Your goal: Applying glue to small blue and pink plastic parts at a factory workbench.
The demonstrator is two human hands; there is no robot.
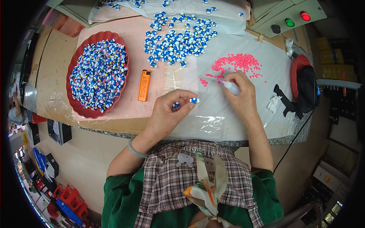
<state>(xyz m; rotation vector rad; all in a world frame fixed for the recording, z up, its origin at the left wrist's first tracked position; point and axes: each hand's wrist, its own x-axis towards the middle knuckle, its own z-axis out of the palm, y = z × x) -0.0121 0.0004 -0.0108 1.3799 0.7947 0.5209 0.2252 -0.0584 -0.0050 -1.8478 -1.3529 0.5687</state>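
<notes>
Between thumb and forefinger my left hand pinches a small blue-and-white figurine. More of the same small pieces show inside its curled fingers. My right hand is closed round a small translucent squeeze bottle. The bottle's thin purplish tip points left, at the edge of a scatter of tiny pink pieces; whether it touches one I cannot tell. Beyond my hands, many loose blue-and-white figurines lie spread on the sheet.
A red scalloped tray heaped with figurines stands at the left. An orange lighter lies beside it. At the right are crumpled tissue, a black strap and a red bowl with black cloth. A grey box with buttons stands at the back.
</notes>
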